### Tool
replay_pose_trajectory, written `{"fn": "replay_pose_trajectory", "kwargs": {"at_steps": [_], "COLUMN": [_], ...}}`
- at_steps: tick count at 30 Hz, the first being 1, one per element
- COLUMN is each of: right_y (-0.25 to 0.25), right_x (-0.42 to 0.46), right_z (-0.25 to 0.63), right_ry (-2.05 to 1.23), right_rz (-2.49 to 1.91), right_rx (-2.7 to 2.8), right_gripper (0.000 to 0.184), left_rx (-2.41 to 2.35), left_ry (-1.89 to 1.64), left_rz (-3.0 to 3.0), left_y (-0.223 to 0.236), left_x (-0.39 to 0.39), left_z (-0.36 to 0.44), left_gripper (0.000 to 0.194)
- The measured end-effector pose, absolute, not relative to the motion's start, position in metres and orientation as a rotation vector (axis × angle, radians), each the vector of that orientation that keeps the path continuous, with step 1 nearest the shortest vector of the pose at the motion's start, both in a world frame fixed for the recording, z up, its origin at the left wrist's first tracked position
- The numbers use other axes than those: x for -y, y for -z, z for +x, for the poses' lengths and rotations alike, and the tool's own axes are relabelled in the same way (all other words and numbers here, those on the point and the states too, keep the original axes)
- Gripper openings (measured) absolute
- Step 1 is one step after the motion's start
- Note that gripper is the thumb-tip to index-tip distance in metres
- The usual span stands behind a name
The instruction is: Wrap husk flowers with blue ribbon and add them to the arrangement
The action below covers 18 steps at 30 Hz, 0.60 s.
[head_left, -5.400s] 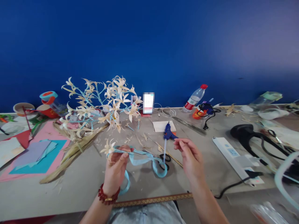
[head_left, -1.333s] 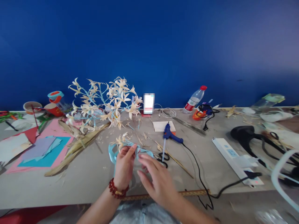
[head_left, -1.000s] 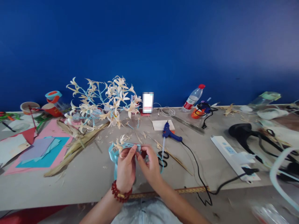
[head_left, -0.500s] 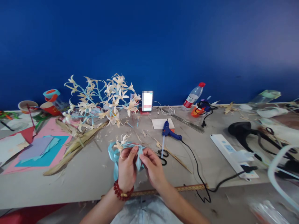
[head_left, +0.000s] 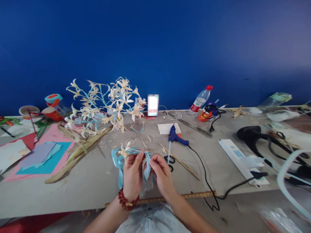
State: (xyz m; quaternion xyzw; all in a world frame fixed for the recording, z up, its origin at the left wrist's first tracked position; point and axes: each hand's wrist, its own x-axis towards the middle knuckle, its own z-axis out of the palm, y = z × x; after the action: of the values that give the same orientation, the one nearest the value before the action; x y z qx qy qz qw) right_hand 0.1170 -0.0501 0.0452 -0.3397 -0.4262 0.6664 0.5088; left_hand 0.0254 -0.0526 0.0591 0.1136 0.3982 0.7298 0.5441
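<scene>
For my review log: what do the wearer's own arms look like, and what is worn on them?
The left forearm has a dark red beaded bracelet with a gold-coloured piece; the right forearm shows no jewellery. No sleeves show on either. Neither the left grip nor the right grip wears a glove.

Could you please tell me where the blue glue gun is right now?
In the head view, the blue glue gun is just right of centre, beyond the right hand and nearer than the coiled white cable.
</scene>
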Motion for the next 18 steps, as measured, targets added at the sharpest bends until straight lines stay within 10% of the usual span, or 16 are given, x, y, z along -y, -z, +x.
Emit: {"fn": "replay_pose_trajectory", "kwargs": {"at_steps": [5, 9, 13, 18], "right_y": [-0.044, -0.026, -0.015, -0.021], "right_x": [0.052, 0.055, 0.049, 0.037], "right_z": [0.119, 0.124, 0.128, 0.127], "right_ry": [-1.602, -1.005, -0.274, -0.106], "right_rz": [-0.772, -0.861, -0.878, -0.873], "right_rx": [1.131, 1.425, 1.754, 1.881], "right_gripper": [0.022, 0.010, 0.038, 0.034], "left_rx": [-1.009, -1.028, -0.978, -1.003], "left_ry": [-1.683, -1.758, -1.758, -1.757], "left_rz": [0.322, 0.334, 0.324, 0.352], "left_y": [-0.057, -0.055, -0.056, -0.057], "left_x": [0.052, 0.049, 0.048, 0.048], "left_z": [0.024, 0.023, 0.024, 0.026], "left_gripper": [0.019, 0.014, 0.011, 0.012]}}
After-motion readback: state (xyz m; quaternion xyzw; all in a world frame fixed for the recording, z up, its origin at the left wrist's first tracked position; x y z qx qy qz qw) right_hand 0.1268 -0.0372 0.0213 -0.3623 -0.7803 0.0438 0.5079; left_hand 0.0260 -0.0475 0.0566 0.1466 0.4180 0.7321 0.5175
